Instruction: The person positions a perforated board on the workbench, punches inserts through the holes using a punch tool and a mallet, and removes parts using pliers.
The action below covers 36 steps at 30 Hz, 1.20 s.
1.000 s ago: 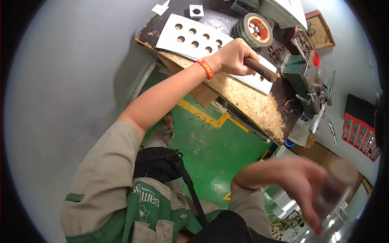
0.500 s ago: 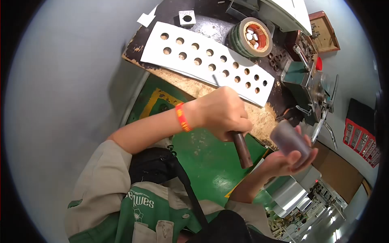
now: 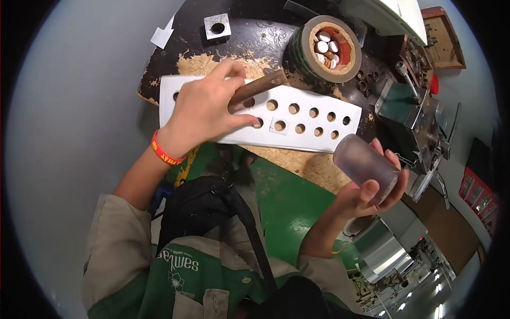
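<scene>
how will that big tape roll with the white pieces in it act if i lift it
The tape roll looks thick-walled, so it should hold its shape. Lying flat, it probably won't roll. The white pieces look loose and may shift or spill if tilted.

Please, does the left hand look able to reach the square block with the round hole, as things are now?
Probably yes: the block sits on the bench just beyond the left hand, with nothing visible between. But its grip already holds the brown rod, which would likely hinder picking up the block.
</scene>
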Each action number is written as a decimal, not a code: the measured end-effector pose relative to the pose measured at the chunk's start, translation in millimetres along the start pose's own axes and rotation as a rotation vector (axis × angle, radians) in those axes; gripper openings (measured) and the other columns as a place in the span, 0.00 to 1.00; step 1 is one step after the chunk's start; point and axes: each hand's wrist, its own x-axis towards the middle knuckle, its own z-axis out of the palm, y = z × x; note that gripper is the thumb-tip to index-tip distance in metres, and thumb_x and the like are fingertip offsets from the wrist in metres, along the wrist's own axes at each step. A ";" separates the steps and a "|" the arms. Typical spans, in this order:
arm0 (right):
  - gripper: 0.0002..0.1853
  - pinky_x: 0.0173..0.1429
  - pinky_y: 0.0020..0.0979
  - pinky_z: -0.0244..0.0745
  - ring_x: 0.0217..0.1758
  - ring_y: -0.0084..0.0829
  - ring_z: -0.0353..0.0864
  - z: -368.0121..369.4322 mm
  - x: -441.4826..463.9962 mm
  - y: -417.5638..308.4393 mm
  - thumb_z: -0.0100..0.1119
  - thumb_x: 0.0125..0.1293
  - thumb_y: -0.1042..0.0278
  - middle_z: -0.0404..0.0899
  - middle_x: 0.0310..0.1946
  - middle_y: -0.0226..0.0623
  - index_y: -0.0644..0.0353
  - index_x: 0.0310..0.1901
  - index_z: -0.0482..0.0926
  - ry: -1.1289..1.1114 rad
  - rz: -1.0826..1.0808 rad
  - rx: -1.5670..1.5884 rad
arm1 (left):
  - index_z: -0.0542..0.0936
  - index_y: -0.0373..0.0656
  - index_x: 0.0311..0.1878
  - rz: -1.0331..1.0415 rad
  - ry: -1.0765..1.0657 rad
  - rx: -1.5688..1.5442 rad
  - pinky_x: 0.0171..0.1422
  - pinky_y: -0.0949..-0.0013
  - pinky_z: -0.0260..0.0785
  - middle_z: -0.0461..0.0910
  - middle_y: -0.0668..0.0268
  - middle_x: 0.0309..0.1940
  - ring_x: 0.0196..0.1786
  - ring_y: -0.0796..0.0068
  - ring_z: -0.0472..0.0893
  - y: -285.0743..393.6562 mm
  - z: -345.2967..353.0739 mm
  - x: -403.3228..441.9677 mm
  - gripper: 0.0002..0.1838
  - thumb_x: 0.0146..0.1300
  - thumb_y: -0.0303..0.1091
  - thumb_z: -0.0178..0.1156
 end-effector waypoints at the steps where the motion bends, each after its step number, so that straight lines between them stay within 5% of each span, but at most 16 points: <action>1: 0.38 0.52 0.57 0.81 0.48 0.60 0.81 2.1 3.8 3.6 0.67 0.61 0.49 0.74 0.53 0.56 0.60 0.66 0.61 -0.017 -0.018 0.010 | 0.77 0.41 0.25 -0.030 0.004 -0.015 0.30 0.66 0.72 0.76 0.72 0.51 0.27 0.67 0.81 1.9 3.7 -7.4 0.20 0.43 0.45 0.77; 4: 0.37 0.51 0.60 0.81 0.47 0.62 0.81 11.8 9.0 18.8 0.65 0.62 0.49 0.73 0.53 0.56 0.56 0.66 0.61 -0.014 -0.010 0.045 | 0.76 0.41 0.24 -0.060 0.132 -0.037 0.28 0.68 0.71 0.78 0.72 0.56 0.26 0.69 0.81 13.8 -2.7 -26.8 0.16 0.48 0.38 0.74; 6: 0.36 0.51 0.60 0.81 0.47 0.62 0.81 19.7 7.1 37.7 0.65 0.62 0.49 0.74 0.53 0.55 0.56 0.66 0.61 0.003 -0.006 0.060 | 0.75 0.41 0.24 0.013 0.242 -0.123 0.28 0.69 0.72 0.84 0.69 0.47 0.26 0.69 0.81 18.2 0.8 -41.4 0.13 0.51 0.32 0.72; 10: 0.38 0.50 0.61 0.82 0.47 0.61 0.81 39.2 -3.6 65.7 0.64 0.63 0.46 0.72 0.53 0.55 0.57 0.66 0.58 0.011 -0.018 0.047 | 0.80 0.42 0.27 -0.008 0.144 -0.116 0.25 0.72 0.70 0.85 0.68 0.47 0.24 0.72 0.81 18.3 16.8 -64.8 0.07 0.51 0.31 0.70; 12: 0.39 0.49 0.61 0.82 0.46 0.61 0.81 44.3 -7.4 73.4 0.62 0.64 0.43 0.71 0.54 0.56 0.57 0.65 0.56 0.019 -0.115 -0.054 | 0.67 0.39 0.17 -0.021 0.094 -0.110 0.25 0.73 0.70 0.84 0.60 0.49 0.24 0.73 0.80 19.0 18.5 -63.8 0.20 0.49 0.28 0.73; 15: 0.37 0.48 0.55 0.83 0.46 0.58 0.81 46.0 -9.3 76.0 0.54 0.68 0.40 0.68 0.56 0.56 0.53 0.67 0.52 -0.006 -0.183 -0.143 | 0.66 0.39 0.15 0.008 0.091 -0.043 0.23 0.74 0.69 0.84 0.61 0.50 0.23 0.75 0.80 16.6 21.0 -63.7 0.21 0.48 0.27 0.73; 23: 0.37 0.49 0.54 0.82 0.48 0.58 0.80 44.1 -9.3 76.9 0.53 0.68 0.39 0.67 0.57 0.53 0.47 0.69 0.50 -0.009 -0.146 -0.135 | 0.76 0.35 0.25 -0.086 -0.111 -0.128 0.25 0.72 0.70 0.79 0.59 0.52 0.28 0.72 0.81 25.1 10.9 -53.4 0.12 0.40 0.22 0.71; 26: 0.36 0.48 0.52 0.83 0.46 0.56 0.81 45.6 -9.7 75.8 0.54 0.69 0.41 0.67 0.56 0.55 0.52 0.67 0.50 -0.016 -0.161 -0.131 | 0.75 0.41 0.36 -0.404 -0.078 -0.627 0.28 0.73 0.65 0.75 0.69 0.38 0.27 0.81 0.75 32.7 -6.1 -32.9 0.19 0.49 0.38 0.76; 28: 0.35 0.46 0.58 0.83 0.43 0.59 0.81 47.3 -6.6 78.1 0.52 0.70 0.44 0.70 0.51 0.61 0.58 0.66 0.51 0.000 -0.223 -0.168 | 0.73 0.37 0.45 -0.343 0.168 -1.008 0.31 0.79 0.57 0.69 0.73 0.33 0.26 0.86 0.66 22.6 -6.5 -31.3 0.26 0.68 0.56 0.57; 29: 0.35 0.46 0.58 0.83 0.43 0.59 0.81 47.4 -7.2 78.4 0.55 0.69 0.45 0.70 0.51 0.61 0.58 0.66 0.53 0.010 -0.204 -0.109 | 0.70 0.40 0.43 -0.428 0.043 -0.898 0.33 0.79 0.58 0.68 0.68 0.32 0.28 0.84 0.64 21.5 -24.2 -25.4 0.38 0.66 0.74 0.40; 32: 0.36 0.48 0.58 0.83 0.43 0.60 0.81 48.1 -9.3 76.4 0.61 0.65 0.48 0.70 0.52 0.60 0.59 0.65 0.55 0.034 -0.148 -0.009 | 0.62 0.32 0.64 -0.136 0.329 -0.853 0.44 0.74 0.62 0.67 0.68 0.31 0.35 0.79 0.67 26.6 -20.0 5.4 0.39 0.72 0.65 0.42; 34: 0.36 0.48 0.58 0.83 0.44 0.60 0.81 48.5 -8.5 75.5 0.61 0.65 0.48 0.70 0.52 0.61 0.58 0.65 0.55 0.019 -0.139 0.014 | 0.58 0.33 0.68 0.035 0.369 -1.166 0.54 0.67 0.67 0.70 0.60 0.44 0.44 0.72 0.72 16.5 -7.9 14.0 0.34 0.75 0.53 0.47; 35: 0.36 0.48 0.58 0.83 0.44 0.60 0.81 47.7 -8.7 76.6 0.61 0.66 0.47 0.70 0.52 0.61 0.58 0.65 0.55 0.019 -0.131 0.024 | 0.57 0.34 0.69 -0.043 0.432 -1.045 0.54 0.63 0.69 0.69 0.56 0.48 0.47 0.70 0.73 23.7 -7.7 16.8 0.31 0.75 0.48 0.48; 36: 0.37 0.48 0.58 0.83 0.44 0.60 0.81 47.0 -8.9 76.4 0.61 0.66 0.47 0.70 0.52 0.61 0.59 0.65 0.55 0.025 -0.124 0.027 | 0.62 0.39 0.63 -0.256 0.657 -1.034 0.39 0.71 0.70 0.71 0.59 0.40 0.35 0.75 0.73 49.1 -2.6 32.2 0.23 0.76 0.46 0.49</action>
